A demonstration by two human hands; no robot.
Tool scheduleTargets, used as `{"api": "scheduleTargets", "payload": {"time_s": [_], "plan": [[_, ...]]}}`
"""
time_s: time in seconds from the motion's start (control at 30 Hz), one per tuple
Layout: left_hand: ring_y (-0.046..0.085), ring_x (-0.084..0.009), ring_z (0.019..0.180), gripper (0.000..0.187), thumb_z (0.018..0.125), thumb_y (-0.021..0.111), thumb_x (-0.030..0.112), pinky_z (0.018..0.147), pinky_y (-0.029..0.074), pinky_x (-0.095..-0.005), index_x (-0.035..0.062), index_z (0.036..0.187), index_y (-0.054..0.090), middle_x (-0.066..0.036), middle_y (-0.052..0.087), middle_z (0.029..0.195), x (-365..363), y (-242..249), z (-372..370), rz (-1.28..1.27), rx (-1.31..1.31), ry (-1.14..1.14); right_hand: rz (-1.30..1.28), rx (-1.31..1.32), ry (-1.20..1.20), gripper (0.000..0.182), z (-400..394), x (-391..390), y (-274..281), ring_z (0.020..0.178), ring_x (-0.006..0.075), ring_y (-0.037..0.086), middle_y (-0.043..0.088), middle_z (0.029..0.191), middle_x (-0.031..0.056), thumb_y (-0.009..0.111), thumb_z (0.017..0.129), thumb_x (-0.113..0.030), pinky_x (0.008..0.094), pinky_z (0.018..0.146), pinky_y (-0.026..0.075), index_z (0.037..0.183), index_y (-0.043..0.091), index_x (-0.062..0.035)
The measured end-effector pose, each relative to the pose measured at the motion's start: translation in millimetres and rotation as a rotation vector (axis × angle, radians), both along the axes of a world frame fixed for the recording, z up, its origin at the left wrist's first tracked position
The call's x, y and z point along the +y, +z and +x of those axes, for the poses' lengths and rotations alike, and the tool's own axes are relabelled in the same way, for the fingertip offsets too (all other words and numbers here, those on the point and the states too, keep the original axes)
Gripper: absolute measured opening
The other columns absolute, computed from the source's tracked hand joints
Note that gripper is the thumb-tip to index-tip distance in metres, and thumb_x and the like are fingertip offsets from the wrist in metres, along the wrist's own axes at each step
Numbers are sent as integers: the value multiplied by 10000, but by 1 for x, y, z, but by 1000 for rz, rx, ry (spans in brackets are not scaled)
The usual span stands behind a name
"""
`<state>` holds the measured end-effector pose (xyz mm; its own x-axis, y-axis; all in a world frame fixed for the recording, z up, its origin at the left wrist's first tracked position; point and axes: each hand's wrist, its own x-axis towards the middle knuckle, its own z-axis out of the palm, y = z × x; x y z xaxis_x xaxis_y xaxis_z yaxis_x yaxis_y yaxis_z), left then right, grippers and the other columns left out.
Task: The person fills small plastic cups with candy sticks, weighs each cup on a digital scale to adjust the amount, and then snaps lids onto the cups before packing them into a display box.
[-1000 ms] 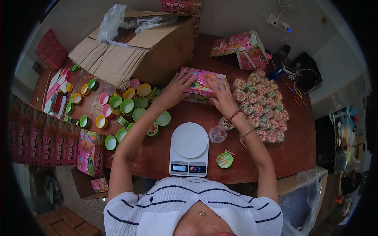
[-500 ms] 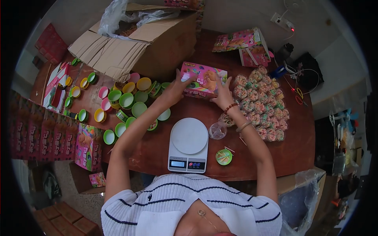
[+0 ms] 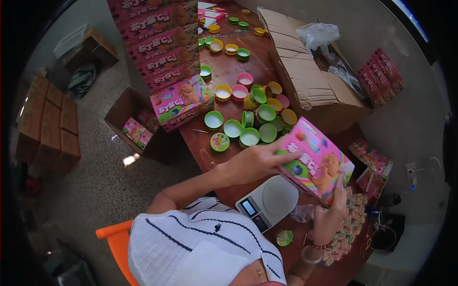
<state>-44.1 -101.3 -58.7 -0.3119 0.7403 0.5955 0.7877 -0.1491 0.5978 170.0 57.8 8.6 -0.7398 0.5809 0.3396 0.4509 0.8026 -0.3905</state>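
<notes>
A pink printed carton [image 3: 312, 155] with a cartoon bear on its face is tilted above the table, between my two hands. The fingers of my left hand [image 3: 265, 159] close on its left edge. At its lower right corner, my right hand [image 3: 332, 209] grips the other side. Beneath the carton, partly covered by it, sits a white digital kitchen scale [image 3: 275, 202] with a lit display. A clear plastic cup [image 3: 301, 213] stands beside the scale, close to my right wrist.
Several green, yellow and pink tubs [image 3: 232, 127] spread across the table [image 3: 200, 148]. Matching cartons [image 3: 183, 102] are stacked at the left edge. A large cardboard box [image 3: 329, 112] stands behind the tubs. Colourful wrapped sweets [image 3: 350, 224] and a green dish of sticks [image 3: 284, 238] lie at right.
The carton has risen off the table and come nearer, carried by both hands. My view has turned left toward the carton stack and floor.
</notes>
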Motion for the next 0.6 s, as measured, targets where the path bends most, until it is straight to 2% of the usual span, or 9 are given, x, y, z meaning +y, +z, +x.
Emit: {"api": "scheduleTargets", "payload": {"time_s": [0.2,0.3,0.37,0.4,0.43,0.47,0.5,0.53,0.6], "plan": [[688,-373,1150,754,791,843,103,894,590,-428,247,1484,581,-208,581,1456,-164,1,-32,-149,9,747,-119,195,639,821,-174,-66,-35,1045,390,673,628,1242,195,850,735,-2,439,838,576,1485,526,-78],[670,-391,1172,761,794,844,79,919,559,-441,186,1493,564,-215,604,1429,-211,-22,-56,-203,-13,1039,-298,305,954,679,-287,-97,-80,972,376,703,629,1240,183,844,759,-35,432,855,584,1385,581,-37],[654,-401,1195,771,802,836,48,965,529,-452,128,1507,534,-216,609,1424,-218,-34,-77,-222,-84,1130,-259,566,1229,653,-354,-104,-122,947,359,708,661,1123,196,822,762,-57,449,856,571,1368,579,-46],[642,-403,1216,775,807,830,37,997,511,-457,97,1513,517,-215,606,1429,-222,-38,-85,-239,-172,1165,-436,253,1234,666,-374,-102,-138,940,368,701,687,1039,194,786,771,-40,457,897,552,1395,557,-71],[613,-382,1275,798,813,831,47,1038,490,-454,79,1531,483,-217,577,1469,-241,-74,-111,-292,23,1249,-297,409,1061,669,-362,-107,-132,925,382,694,681,941,186,749,767,-17,459,916,541,1400,535,-49],[581,-362,1332,814,822,842,95,1071,486,-434,47,1541,463,-221,561,1491,-247,-82,-122,-248,96,1204,-228,461,1019,673,-394,-112,-173,919,387,689,658,903,181,708,769,6,457,914,538,1409,503,-12],[571,-370,1342,794,849,828,114,1089,480,-430,34,1545,453,-225,563,1486,-253,-82,-125,-246,278,1196,81,573,928,617,-375,-110,-173,920,378,692,652,882,160,682,789,-13,451,873,553,1378,500,21],[561,-379,1352,776,876,814,134,1106,475,-426,21,1550,444,-229,566,1482,-252,-71,-127,-232,451,1211,57,493,982,540,-328,-91,-147,955,359,690,661,899,143,690,825,-79,431,862,566,1340,544,-7],[594,-355,1326,658,954,740,135,1102,491,-426,-1,1533,458,-204,576,1477,-226,-27,-102,-128,293,1285,136,209,890,242,-255,-40,-113,897,377,699,683,855,182,694,825,-124,470,816,571,1038,647,-19]]}}
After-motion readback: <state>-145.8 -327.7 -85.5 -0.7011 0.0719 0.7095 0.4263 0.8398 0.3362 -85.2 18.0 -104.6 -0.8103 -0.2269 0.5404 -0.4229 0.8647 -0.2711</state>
